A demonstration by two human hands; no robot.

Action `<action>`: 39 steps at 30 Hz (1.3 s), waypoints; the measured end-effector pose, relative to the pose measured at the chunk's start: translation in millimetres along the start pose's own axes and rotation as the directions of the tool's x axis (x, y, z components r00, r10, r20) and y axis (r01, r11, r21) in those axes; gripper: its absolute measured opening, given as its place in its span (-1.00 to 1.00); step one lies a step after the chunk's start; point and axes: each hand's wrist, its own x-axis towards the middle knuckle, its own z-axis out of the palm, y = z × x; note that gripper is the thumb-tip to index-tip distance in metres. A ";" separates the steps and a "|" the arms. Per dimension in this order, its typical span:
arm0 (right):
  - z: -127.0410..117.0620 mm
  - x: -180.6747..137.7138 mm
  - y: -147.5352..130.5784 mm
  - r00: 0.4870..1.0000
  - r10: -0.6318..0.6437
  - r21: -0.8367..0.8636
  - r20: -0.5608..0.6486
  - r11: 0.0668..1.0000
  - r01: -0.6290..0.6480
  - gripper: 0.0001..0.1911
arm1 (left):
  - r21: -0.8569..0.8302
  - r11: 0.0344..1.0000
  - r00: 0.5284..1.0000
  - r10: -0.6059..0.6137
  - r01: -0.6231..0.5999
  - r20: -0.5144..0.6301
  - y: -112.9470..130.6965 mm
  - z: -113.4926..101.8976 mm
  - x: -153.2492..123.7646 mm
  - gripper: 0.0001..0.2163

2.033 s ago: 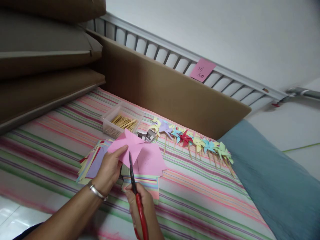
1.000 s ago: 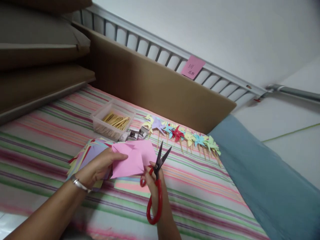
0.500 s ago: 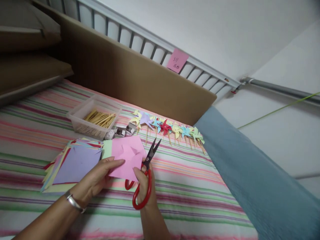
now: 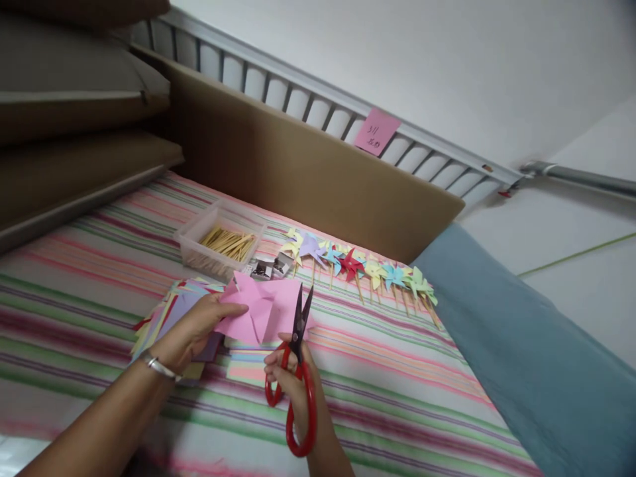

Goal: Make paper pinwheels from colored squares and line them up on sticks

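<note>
Pinched between the thumb and fingers of my left hand (image 4: 199, 324) is a pink paper sheet (image 4: 256, 311) with slits cut in it and its flaps standing up. A second flat pink area shows behind it on the right; whether it is the same sheet I cannot tell. My right hand (image 4: 298, 381) holds scissors (image 4: 299, 328) with red handles, their dark blades slightly parted and pointing away from me beside the paper's right edge. Under and beside my left hand lies a stack of coloured paper (image 4: 173, 311), partly hidden by the wrist.
A clear plastic box (image 4: 186, 248) holds thin wooden sticks (image 4: 228, 243). Small boxes (image 4: 271, 266) with dark contents stand beside it. Finished paper pinwheels (image 4: 350, 265) lie in a row along a cardboard panel (image 4: 298, 172). Brown packages (image 4: 89, 165) are piled at the left on the striped cloth (image 4: 397, 384).
My right hand has let go of the pink paper and drawn back slightly with the scissors. The paper has turned in my left hand and its flaps now stand out. The view has shifted left.
</note>
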 end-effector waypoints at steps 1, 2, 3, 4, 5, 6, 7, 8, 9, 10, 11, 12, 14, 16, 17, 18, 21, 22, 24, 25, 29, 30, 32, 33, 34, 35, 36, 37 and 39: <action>1.0 -3.5 -1.5 0.999 0.011 -0.013 0.035 1.000 -0.011 -0.47 | 0.001 1.000 1.000 -0.005 0.005 -0.021 5.1 -2.6 -0.2 -0.80; 2.5 -7.5 -3.5 0.997 0.031 -0.033 0.069 0.999 -0.029 -0.49 | 0.002 1.000 0.999 -0.005 0.005 -0.042 9.7 -4.6 -0.8 -0.80; 4.2 -11.7 -5.7 0.994 0.053 -0.058 0.099 0.997 -0.047 -0.51 | 0.007 1.000 0.998 -0.005 0.006 -0.057 13.4 -6.1 -1.6 -0.81; 6.0 -15.9 -7.9 0.990 0.073 -0.087 0.123 0.994 -0.062 -0.52 | 0.015 1.000 0.998 -0.009 0.010 -0.065 16.0 -7.6 -2.3 -0.82; 7.8 -19.7 -9.7 0.986 0.091 -0.118 0.137 0.990 -0.075 -0.54 | 0.024 1.000 0.998 -0.012 0.014 -0.068 17.7 -9.3 -2.7 -0.82; 9.3 -22.9 -11.0 0.983 0.111 -0.149 0.143 0.985 -0.090 -0.55 | 0.031 0.999 0.998 -0.013 0.015 -0.065 18.4 -11.3 -2.7 -0.82; 10.4 -25.3 -11.6 0.981 0.131 -0.179 0.141 0.978 -0.105 -0.55 | 0.036 0.999 0.998 -0.010 0.012 -0.058 18.4 -13.8 -2.2 -0.82; 11.2 -26.8 -11.7 0.980 0.147 -0.208 0.137 0.971 -0.116 -0.55 | 0.039 0.999 0.999 -0.004 0.006 -0.051 18.0 -16.5 -1.4 -0.81; 11.8 -27.6 -11.6 0.977 0.164 -0.233 0.138 0.964 -0.129 -0.56 | 0.040 0.999 0.999 0.002 0.000 -0.043 17.6 -19.3 -0.5 -0.80; 12.2 -27.8 -11.6 0.973 0.184 -0.254 0.140 0.956 -0.144 -0.58 | 0.033 0.999 0.999 0.008 -0.007 -0.034 17.3 -22.0 0.4 -0.79; 12.7 -27.8 -12.0 0.969 0.199 -0.269 0.144 0.951 -0.155 -0.60 | 0.021 1.000 1.000 0.010 -0.010 -0.029 17.2 -24.3 1.2 -0.79; 13.5 -27.6 -12.9 0.966 0.212 -0.282 0.145 0.945 -0.165 -0.62 | 0.004 1.000 1.000 0.008 -0.008 -0.025 17.6 -26.0 1.8 -0.79; 15.7 -27.5 -16.4 0.961 0.244 -0.304 0.134 0.933 -0.194 -0.67 | -0.045 0.999 1.000 0.000 -0.001 -0.026 19.0 -27.7 2.2 -0.80; 18.7 -27.9 -20.9 0.955 0.271 -0.322 0.119 0.921 -0.221 -0.72 | -0.090 0.996 1.000 -0.002 -0.001 -0.030 20.9 -27.4 2.0 -0.79; 20.1 -28.2 -22.9 0.952 0.283 -0.329 0.116 0.915 -0.232 -0.73 | -0.102 0.995 0.999 -0.001 -0.002 -0.032 21.6 -26.8 1.8 -0.78; 21.4 -28.5 -24.5 0.950 0.290 -0.333 0.111 0.912 -0.239 -0.74 | -0.104 0.995 1.000 0.003 -0.006 -0.031 22.3 -26.1 1.5 -0.78; 23.2 -28.7 -25.4 0.950 0.296 -0.335 0.102 0.909 -0.247 -0.74 | -0.059 0.998 0.999 0.016 -0.018 -0.031 23.3 -23.8 0.1 -0.79; 23.0 -28.4 -24.4 0.950 0.293 -0.336 0.103 0.910 -0.244 -0.73 | -0.038 0.999 0.999 0.017 -0.019 -0.035 23.5 -23.1 -0.6 -0.81; 22.0 -27.0 -20.7 0.954 0.279 -0.342 0.108 0.912 -0.227 -0.73 | -0.008 1.000 0.999 0.003 -0.003 -0.045 23.7 -21.8 -1.9 -0.84; 21.2 -26.1 -18.4 0.957 0.269 -0.349 0.110 0.912 -0.216 -0.72 | -0.002 1.000 0.999 -0.005 0.005 -0.051 23.8 -21.2 -2.4 -0.86; 18.4 -22.0 -9.1 0.965 0.239 -0.376 0.111 0.909 -0.182 -0.71 | -0.015 1.000 0.999 0.006 -0.006 -0.042 22.9 -19.5 -2.8 -0.85; 17.9 -21.2 -7.3 0.965 0.237 -0.379 0.110 0.908 -0.180 -0.71 | -0.022 1.000 0.999 0.012 -0.013 -0.031 22.2 -19.4 -2.4 -0.83; 17.0 -20.1 -4.4 0.966 0.237 -0.384 0.101 0.905 -0.182 -0.72 | -0.024 1.000 1.000 0.014 -0.014 -0.006 20.3 -19.5 -1.2 -0.79; 16.7 -19.8 -3.5 0.967 0.237 -0.386 0.098 0.904 -0.182 -0.72 | -0.021 1.000 1.000 0.011 -0.011 0.005 19.2 -19.7 -0.6 -0.78; 16.5 -19.6 -2.9 0.967 0.236 -0.389 0.097 0.903 -0.182 -0.73 | -0.017 1.000 1.000 0.008 -0.008 0.016 18.3 -19.8 -0.1 -0.77; 16.4 -19.4 -2.5 0.967 0.236 -0.388 0.097 0.903 -0.181 -0.73 | -0.011 1.000 1.000 0.001 -0.001 0.023 17.6 -19.9 0.3 -0.77; 16.4 -19.4 -2.6 0.967 0.236 -0.386 0.098 0.905 -0.182 -0.72 | -0.006 1.000 1.000 -0.005 0.005 0.029 17.2 -20.0 0.5 -0.77; 16.6 -19.5 -2.9 0.966 0.237 -0.380 0.101 0.907 -0.182 -0.72 | -0.002 1.000 0.999 -0.007 0.007 0.033 17.2 -19.9 0.6 -0.77; 17.7 -20.0 -4.3 0.966 0.235 -0.369 0.105 0.911 -0.182 -0.73 | 0.004 1.000 0.999 -0.012 0.012 0.033 17.9 -19.6 0.3 -0.79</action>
